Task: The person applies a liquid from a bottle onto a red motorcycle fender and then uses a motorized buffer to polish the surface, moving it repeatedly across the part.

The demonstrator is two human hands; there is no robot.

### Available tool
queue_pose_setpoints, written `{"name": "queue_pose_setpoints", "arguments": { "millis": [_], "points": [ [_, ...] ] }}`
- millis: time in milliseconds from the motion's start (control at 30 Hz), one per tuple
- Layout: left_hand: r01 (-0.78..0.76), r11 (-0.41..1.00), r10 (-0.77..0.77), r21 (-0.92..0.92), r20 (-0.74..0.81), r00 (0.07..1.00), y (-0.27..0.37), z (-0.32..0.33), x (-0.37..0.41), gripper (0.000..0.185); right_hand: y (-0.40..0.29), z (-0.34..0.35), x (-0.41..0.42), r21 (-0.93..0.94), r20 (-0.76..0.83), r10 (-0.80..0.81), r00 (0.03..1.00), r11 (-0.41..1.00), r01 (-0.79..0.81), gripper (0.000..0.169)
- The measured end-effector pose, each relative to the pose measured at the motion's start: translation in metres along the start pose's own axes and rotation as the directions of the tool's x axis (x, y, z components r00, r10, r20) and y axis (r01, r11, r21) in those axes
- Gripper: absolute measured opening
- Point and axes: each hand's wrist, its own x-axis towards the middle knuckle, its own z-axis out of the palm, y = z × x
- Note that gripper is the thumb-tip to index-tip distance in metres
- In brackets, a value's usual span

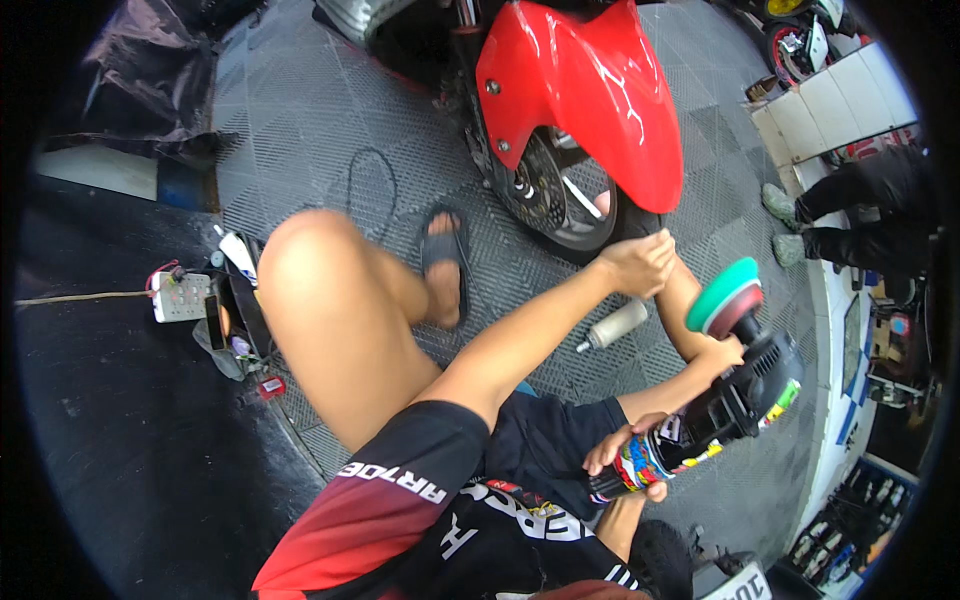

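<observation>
My right hand grips the sticker-covered rear body of a black polisher with a green foam pad. The pad is clear of the red front fender of a motorcycle. My left hand is beside the front tyre, just below the fender's tip, its fingers curled; whether it holds anything is hidden. A whitish plastic bottle lies on its side on the floor, below my left hand. The brake disc and the wheel show beneath the fender.
A power strip, a smartphone, a white tube and a red container are at left. A thin cable loops over the grey tiles. At right stands another person in dark trousers. Another motorcycle stands beyond.
</observation>
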Motion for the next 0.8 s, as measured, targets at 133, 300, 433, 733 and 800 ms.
{"name": "queue_pose_setpoints", "arguments": {
  "millis": [133, 300, 433, 733, 800],
  "points": [
    [-0.024, 0.995, 0.025, 0.1, -0.008, 1.0, 0.002, 0.036, 0.01, 0.035, 0.009, 0.0, 0.002, 0.01, 0.051, 0.055, 0.997, 0.998, -0.055, 0.083],
    [-0.034, 0.994, 0.028, 0.104, 0.064, 0.998, 0.009, 0.084, 0.032, 0.031, 0.029, 0.008, 0.01, 0.165, 0.194, 0.034, 0.98, 0.984, -0.067, 0.087],
    [-0.024, 0.993, 0.007, 0.113, 0.151, 0.988, 0.001, 0.109, 0.036, 0.034, 0.036, 0.019, 0.016, 0.186, 0.062, 0.038, 0.997, 0.981, -0.049, 0.084],
    [-0.012, 0.997, -0.021, 0.081, 0.398, 0.917, -0.005, 0.131, 0.065, 0.031, 0.024, 0.013, 0.017, 0.119, -0.029, 0.04, 0.999, 0.992, -0.036, 0.086],
    [0.031, 0.999, -0.044, 0.039, 0.426, 0.904, -0.017, 0.138, 0.062, 0.03, 0.025, 0.012, 0.023, 0.109, -0.023, 0.049, 0.999, 0.993, -0.046, 0.087]
  ]
}}
